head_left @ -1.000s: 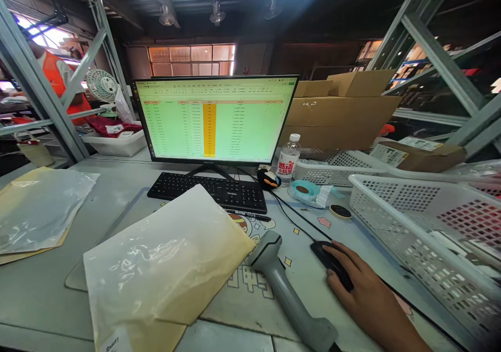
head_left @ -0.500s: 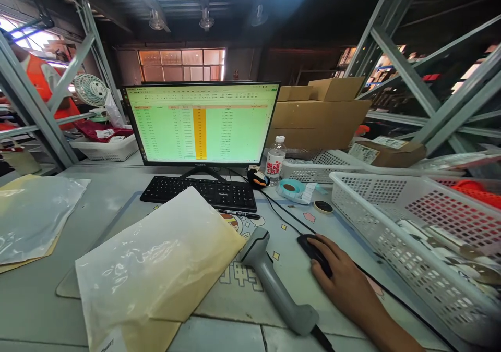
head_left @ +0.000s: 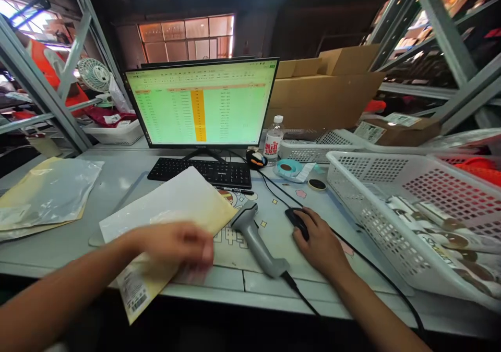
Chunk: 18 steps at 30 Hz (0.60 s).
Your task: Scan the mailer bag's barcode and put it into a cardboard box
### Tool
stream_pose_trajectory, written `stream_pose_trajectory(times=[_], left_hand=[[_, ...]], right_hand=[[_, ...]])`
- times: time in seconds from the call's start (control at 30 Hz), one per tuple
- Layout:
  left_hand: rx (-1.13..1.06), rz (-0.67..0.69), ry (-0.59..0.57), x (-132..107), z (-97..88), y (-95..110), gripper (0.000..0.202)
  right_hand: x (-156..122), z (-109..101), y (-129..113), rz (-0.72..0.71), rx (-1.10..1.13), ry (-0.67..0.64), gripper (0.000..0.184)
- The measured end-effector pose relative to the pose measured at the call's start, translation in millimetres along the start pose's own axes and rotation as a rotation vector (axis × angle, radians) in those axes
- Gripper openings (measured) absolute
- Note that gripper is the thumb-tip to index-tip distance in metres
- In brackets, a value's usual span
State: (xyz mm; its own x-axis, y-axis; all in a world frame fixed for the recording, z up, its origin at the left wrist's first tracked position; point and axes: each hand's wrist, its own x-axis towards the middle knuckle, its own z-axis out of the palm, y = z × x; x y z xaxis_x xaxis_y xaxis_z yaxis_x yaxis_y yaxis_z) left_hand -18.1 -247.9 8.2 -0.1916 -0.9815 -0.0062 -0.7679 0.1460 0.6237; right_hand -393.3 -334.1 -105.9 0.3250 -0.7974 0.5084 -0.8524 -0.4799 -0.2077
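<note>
My right hand (head_left: pixel 319 242) rests closed over a black computer mouse (head_left: pixel 296 220) on the desk mat. My left hand (head_left: pixel 176 245) has come in from the lower left and hovers, blurred by motion, over the near end of a yellowish padded envelope in a clear bag (head_left: pixel 168 221). A grey barcode scanner (head_left: pixel 254 237) lies between the envelope and the mouse. Behind them are a black keyboard (head_left: pixel 203 172) and a monitor (head_left: pixel 201 104) showing a green spreadsheet with an orange column.
A large white perforated basket (head_left: pixel 391 211) holding packets fills the right side. A water bottle (head_left: pixel 274 139), tape rolls (head_left: pixel 291 169), cardboard boxes (head_left: pixel 332 94) and another basket stand behind. More bagged envelopes (head_left: pixel 43 198) lie at left. A person in orange stands beyond the left shelving.
My left arm has entered from the lower left and reached over the envelope. The view has tilted down and pulled back; my right hand stays on the mouse.
</note>
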Motion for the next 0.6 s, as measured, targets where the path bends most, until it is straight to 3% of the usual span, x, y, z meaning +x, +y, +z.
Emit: stream_pose_trajectory(times=[0.1, 0.27, 0.43, 0.6], left_hand=[[0.154, 0.081, 0.052, 44.3, -2.1, 4.0, 0.027], [0.428, 0.110, 0.179, 118.3, 19.7, -2.5, 0.050], [0.531, 0.076, 0.154, 137.5, 42.7, -17.9, 0.059], [0.506, -0.055, 0.121, 151.2, 38.8, -5.6, 0.063]], right_hand=[[0.5, -0.8, -2.8, 0.006, 0.010, -0.006, 0.046], [0.6, -1.3, -4.5, 0.001, 0.038, 0.027, 0.044], [0.4, 2.6, -0.8, -0.012, 0.032, 0.028, 0.045], [-0.7, 1.9, -0.9, -0.006, 0.007, 0.022, 0.044]])
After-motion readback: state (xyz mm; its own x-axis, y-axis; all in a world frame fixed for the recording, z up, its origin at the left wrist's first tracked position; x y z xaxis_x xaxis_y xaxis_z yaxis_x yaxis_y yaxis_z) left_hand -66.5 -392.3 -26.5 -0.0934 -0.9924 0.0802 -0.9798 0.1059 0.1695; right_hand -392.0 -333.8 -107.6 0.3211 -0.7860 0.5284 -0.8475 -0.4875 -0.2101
